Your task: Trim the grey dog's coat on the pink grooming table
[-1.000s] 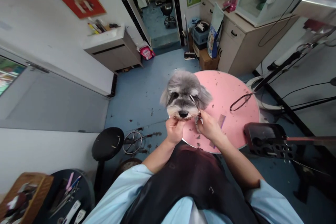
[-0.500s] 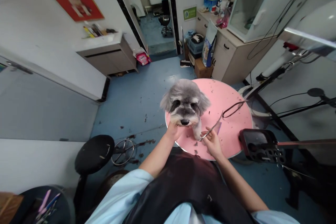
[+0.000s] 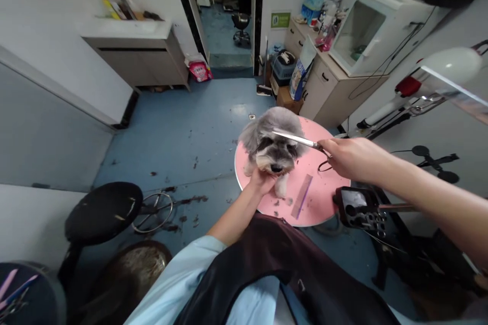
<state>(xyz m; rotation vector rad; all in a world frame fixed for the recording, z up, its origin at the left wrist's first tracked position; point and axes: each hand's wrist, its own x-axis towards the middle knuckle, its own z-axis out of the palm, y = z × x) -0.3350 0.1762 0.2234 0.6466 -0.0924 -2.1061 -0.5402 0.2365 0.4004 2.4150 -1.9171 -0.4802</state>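
A grey dog with a pale muzzle sits on the round pink table, facing me. My left hand cups its chin from below, with the fingers partly hidden under the muzzle. My right hand is closed around the handles of the scissors. Their silvery blades point left across the dog's brow, above its eyes, and look nearly closed. A purplish comb lies flat on the table, below and to the left of my right hand. Small tufts of cut hair lie near the dog's front paw.
A black tool holder stands at the table's right edge. At left is a black stool with a metal ring. A lamp arm reaches in from the right. Cabinets line the back right. Hair clumps lie on the blue floor.
My right hand has risen from beside the dog's front leg, bringing the scissors up to its brow. The comb now shows fully. My left hand stays under the chin; the view has shifted.
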